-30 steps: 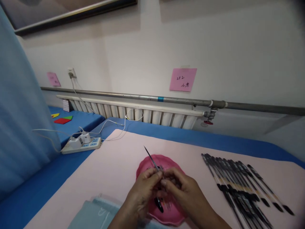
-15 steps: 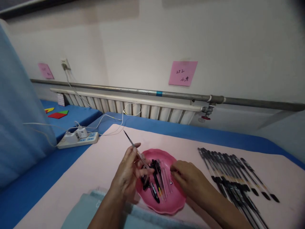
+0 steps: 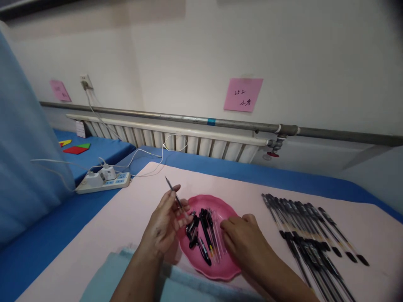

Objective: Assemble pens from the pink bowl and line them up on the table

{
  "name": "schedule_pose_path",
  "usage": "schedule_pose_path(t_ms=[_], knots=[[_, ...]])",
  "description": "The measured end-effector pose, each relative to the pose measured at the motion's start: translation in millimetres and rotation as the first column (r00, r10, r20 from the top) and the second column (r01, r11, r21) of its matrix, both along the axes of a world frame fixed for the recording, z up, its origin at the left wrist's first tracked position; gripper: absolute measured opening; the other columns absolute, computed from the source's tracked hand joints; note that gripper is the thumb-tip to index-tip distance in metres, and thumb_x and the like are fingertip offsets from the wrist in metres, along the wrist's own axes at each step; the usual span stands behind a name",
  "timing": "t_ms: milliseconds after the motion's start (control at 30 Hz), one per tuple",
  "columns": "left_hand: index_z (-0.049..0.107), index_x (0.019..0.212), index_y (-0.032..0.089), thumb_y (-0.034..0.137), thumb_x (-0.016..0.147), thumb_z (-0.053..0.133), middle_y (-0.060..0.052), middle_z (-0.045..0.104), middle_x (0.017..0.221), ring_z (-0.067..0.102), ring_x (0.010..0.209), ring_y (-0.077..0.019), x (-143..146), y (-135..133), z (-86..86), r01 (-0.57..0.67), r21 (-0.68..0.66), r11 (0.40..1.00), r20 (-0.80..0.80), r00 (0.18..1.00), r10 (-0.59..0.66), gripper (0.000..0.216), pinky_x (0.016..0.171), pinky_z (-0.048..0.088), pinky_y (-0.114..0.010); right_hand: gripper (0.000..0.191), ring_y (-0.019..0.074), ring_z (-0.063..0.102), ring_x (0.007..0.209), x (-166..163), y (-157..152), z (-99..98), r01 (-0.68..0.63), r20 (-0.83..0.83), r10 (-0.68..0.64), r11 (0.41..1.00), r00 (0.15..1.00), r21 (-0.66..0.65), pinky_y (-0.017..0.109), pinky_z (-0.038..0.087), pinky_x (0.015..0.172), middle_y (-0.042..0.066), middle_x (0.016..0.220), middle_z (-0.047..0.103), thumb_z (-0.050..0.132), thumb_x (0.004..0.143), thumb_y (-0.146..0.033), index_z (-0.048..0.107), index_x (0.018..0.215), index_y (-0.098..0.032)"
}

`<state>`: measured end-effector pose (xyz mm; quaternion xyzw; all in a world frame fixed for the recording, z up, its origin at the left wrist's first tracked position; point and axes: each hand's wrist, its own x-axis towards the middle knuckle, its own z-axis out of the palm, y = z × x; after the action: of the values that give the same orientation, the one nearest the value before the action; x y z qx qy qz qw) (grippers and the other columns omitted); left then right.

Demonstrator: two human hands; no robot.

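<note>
My left hand (image 3: 165, 222) pinches a thin pen refill (image 3: 171, 191) whose dark tip points up and away, at the left rim of a pink plate (image 3: 220, 268). The plate holds several black pen caps, tips and clear barrels (image 3: 203, 235). My right hand (image 3: 244, 241) lies over the plate's right side with its fingers curled down onto the clear barrels; whether it grips one I cannot make out. A row of several assembled black pens (image 3: 310, 235) lies on the pink mat (image 3: 132, 214) to the right.
A white power strip (image 3: 103, 182) with chargers and cables sits on the blue surface at left. A folded pale teal cloth (image 3: 103, 281) lies near me. Behind the table run a radiator (image 3: 170, 140) and a pipe; a pink note (image 3: 243, 94) hangs on the wall.
My hands, joined over the plate a second ago, have parted. The left carried the refill to the plate's left rim; the right dropped onto the parts in the plate.
</note>
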<state>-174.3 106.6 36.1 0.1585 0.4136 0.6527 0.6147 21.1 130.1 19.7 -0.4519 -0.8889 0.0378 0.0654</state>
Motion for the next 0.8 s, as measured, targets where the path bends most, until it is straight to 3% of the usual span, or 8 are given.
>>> schedule_pose_path(t_ms=[133, 233, 567, 800], knots=[[0.052, 0.114, 0.022, 0.032, 0.084, 0.053, -0.004, 0.058, 0.075, 0.058, 0.065, -0.0131, -1.5, 2.2, -2.0, -0.069, -0.014, 0.998, 0.012, 0.998, 0.069, 0.031, 0.058, 0.052, -0.027, 0.024, 0.0221, 0.056, 0.086, -10.6, 6.8, -6.2, -0.046, -0.156, 0.042, 0.999, 0.987, -0.019, 0.035, 0.033, 0.076, 0.008, 0.093, 0.067, 0.042, 0.085, -0.010, 0.063, 0.093, -0.019], [0.052, 0.113, 0.022, 0.033, 0.083, 0.055, -0.003, 0.057, 0.074, 0.057, 0.064, -0.0126, 3.2, 1.9, -4.5, -0.051, -0.020, 0.998, -0.010, 0.999, 0.051, 0.032, 0.056, 0.051, -0.026, 0.031, 0.0247, 0.054, 0.096, -21.9, 12.2, -11.2, -0.116, -0.136, 0.112, 0.993, 0.984, -0.019, 0.038, 0.035, 0.084, 0.009, 0.108, 0.064, 0.049, 0.081, -0.010, 0.062, 0.106, -0.019], [0.055, 0.110, 0.021, 0.040, 0.077, 0.060, -0.002, 0.058, 0.073, 0.058, 0.064, -0.0130, 11.9, 2.0, -9.7, -0.044, -0.013, 0.999, -0.068, 0.997, 0.043, 0.038, 0.054, 0.049, -0.023, 0.023, 0.0251, 0.057, 0.087, -29.9, 14.6, -14.7, -0.101, 0.042, 0.101, 0.995, 0.994, -0.006, 0.038, 0.037, 0.076, 0.008, 0.096, 0.067, 0.048, 0.083, -0.012, 0.067, 0.094, -0.020], [0.054, 0.112, 0.021, 0.041, 0.077, 0.060, -0.001, 0.058, 0.071, 0.059, 0.065, -0.0135, 18.7, 1.8, -12.5, -0.010, -0.016, 1.000, -0.115, 0.993, 0.008, 0.040, 0.054, 0.050, -0.022, 0.023, 0.0233, 0.057, 0.073, -39.7, 14.3, -14.5, -0.033, 0.024, 0.032, 0.998, 0.999, 0.049, 0.034, 0.036, 0.065, 0.008, 0.076, 0.065, 0.044, 0.082, -0.011, 0.066, 0.077, -0.018]])
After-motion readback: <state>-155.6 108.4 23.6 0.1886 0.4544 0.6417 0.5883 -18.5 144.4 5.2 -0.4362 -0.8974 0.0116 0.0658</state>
